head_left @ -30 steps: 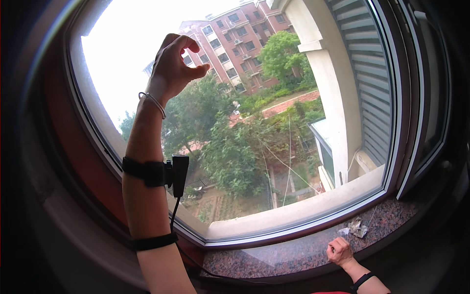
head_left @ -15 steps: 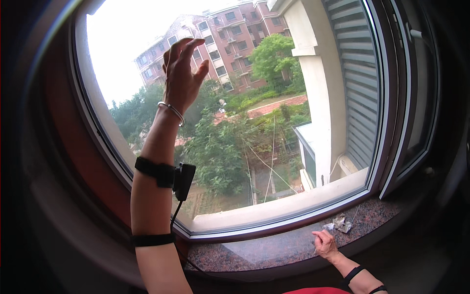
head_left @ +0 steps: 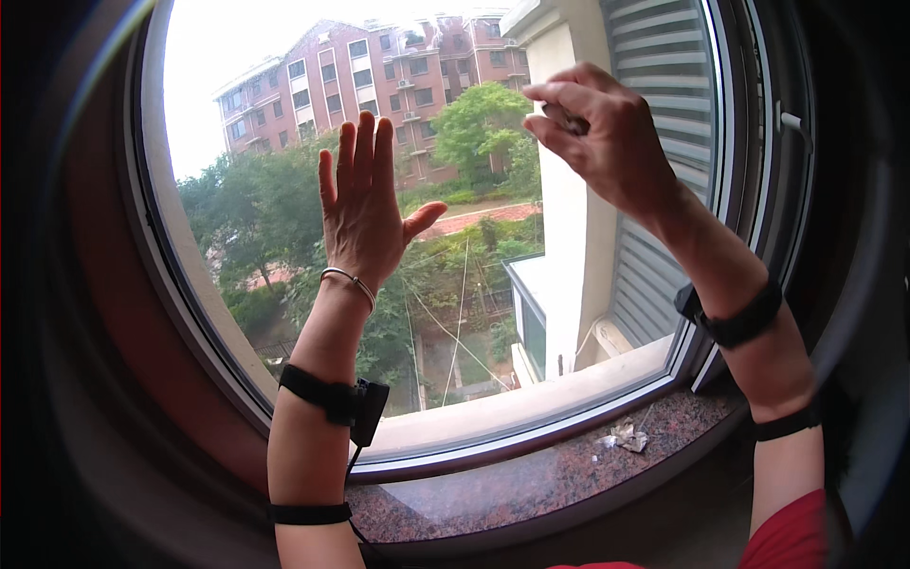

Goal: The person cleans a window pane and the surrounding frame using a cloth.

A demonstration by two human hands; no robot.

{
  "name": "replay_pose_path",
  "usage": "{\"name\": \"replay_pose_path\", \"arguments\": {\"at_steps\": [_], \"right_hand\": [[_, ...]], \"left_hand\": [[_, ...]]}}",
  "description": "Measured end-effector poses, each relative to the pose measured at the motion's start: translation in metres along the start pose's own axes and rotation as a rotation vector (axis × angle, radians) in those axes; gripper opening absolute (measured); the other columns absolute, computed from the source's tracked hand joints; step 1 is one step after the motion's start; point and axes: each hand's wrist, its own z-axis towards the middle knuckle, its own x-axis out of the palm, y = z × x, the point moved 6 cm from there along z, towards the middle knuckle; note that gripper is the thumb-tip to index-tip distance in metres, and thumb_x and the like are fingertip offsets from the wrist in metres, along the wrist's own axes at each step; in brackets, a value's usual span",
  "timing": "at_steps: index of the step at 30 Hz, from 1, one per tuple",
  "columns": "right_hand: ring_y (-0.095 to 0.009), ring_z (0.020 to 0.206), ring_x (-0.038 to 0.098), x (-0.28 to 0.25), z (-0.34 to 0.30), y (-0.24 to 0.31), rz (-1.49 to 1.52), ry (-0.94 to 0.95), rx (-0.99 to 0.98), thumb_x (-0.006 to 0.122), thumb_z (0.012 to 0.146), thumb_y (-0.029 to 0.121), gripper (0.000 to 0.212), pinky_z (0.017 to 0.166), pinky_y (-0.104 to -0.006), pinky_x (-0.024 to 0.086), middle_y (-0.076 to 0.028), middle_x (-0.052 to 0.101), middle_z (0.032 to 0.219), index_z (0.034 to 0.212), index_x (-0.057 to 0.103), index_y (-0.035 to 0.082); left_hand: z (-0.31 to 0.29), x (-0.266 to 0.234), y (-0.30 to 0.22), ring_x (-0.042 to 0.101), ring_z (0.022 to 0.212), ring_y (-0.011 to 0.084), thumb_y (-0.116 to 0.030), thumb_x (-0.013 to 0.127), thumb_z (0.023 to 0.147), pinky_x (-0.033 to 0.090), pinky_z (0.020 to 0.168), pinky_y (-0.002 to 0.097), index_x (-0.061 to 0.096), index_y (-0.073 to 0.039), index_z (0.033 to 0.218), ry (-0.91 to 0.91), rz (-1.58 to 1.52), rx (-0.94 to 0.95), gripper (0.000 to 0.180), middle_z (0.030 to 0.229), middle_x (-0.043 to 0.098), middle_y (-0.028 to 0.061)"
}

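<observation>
My left hand [head_left: 365, 213] is raised before the window [head_left: 474, 313], palm toward it and fingers stretched apart, holding nothing. A thin bracelet and black straps go round that arm. To its right, my right hand [head_left: 611, 142] is up at about the same height, fingers curled and thumb drawn in toward them. What it pinches, if anything, is hidden in the shadow between the fingers. Whitish smudges [head_left: 427, 30] show high on the window. I cannot tell whether either hand touches the glass.
A speckled red-grey stone sill [head_left: 493, 498] runs below the window, with crumpled scraps of paper [head_left: 626, 437] at its right part. On the right stands a casement frame with a white handle [head_left: 796, 125]. Outside are trees, a brick building [head_left: 313, 90] and a slatted wall.
My right hand has risen from beside the scraps on the sill to the upper window. My left hand's bent fingers have straightened and spread, slightly lower. The view has shifted to the right.
</observation>
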Motion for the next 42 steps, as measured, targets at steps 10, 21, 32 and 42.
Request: {"name": "replay_pose_path", "arguments": {"at_steps": [10, 21, 32, 42], "right_hand": [[-0.026, 0.091, 0.062, 0.06, 0.074, -0.027, -0.167, 0.193, -0.29, 0.073, 0.076, 0.013, 0.039, 0.082, -0.0308, 0.053, -0.013, 0.055, 0.106, 0.11, 0.059, -0.001], [-0.023, 0.084, 0.061, 0.058, 0.09, -0.035, -0.05, 0.227, -0.197, 0.074, 0.075, 0.018, 0.037, 0.076, -0.033, 0.05, -0.01, 0.054, 0.093, 0.102, 0.055, 0.003], [-0.019, 0.076, 0.06, 0.059, 0.092, -0.042, -0.06, 0.262, -0.037, 0.074, 0.072, 0.016, 0.035, 0.074, -0.0319, 0.05, -0.008, 0.053, 0.084, 0.099, 0.056, 0.001], [-0.027, 0.093, 0.059, 0.059, 0.098, -0.043, 0.033, 0.341, 0.164, 0.069, 0.073, 0.012, 0.036, 0.079, -0.0313, 0.052, -0.017, 0.055, 0.104, 0.103, 0.056, -0.002]], "left_hand": [[-0.003, -0.002, 0.0, 0.01, 0.141, 0.023, -0.072, 0.052, 0.072, 0.004, 0.114, 0.0448, 0.015, -0.01, 0.146, -0.011, 0.025, -0.028, 0.103, 0.152, 0.016, 0.008], [-0.005, -0.001, 0.001, 0.009, 0.141, 0.0223, -0.07, 0.054, 0.071, 0.003, 0.114, 0.044, 0.014, -0.01, 0.146, 0.008, 0.018, -0.04, 0.104, 0.152, 0.015, 0.0076], [-0.004, 0.003, -0.001, 0.008, 0.141, 0.022, -0.064, 0.064, 0.069, 0.003, 0.115, 0.0439, 0.015, -0.011, 0.146, -0.018, -0.046, -0.023, 0.106, 0.152, 0.013, 0.0074], [-0.005, 0.002, 0.0, 0.007, 0.141, 0.0211, -0.065, 0.062, 0.07, 0.002, 0.115, 0.0435, 0.015, -0.011, 0.146, -0.009, -0.009, -0.038, 0.105, 0.152, 0.013, 0.0067]]}}
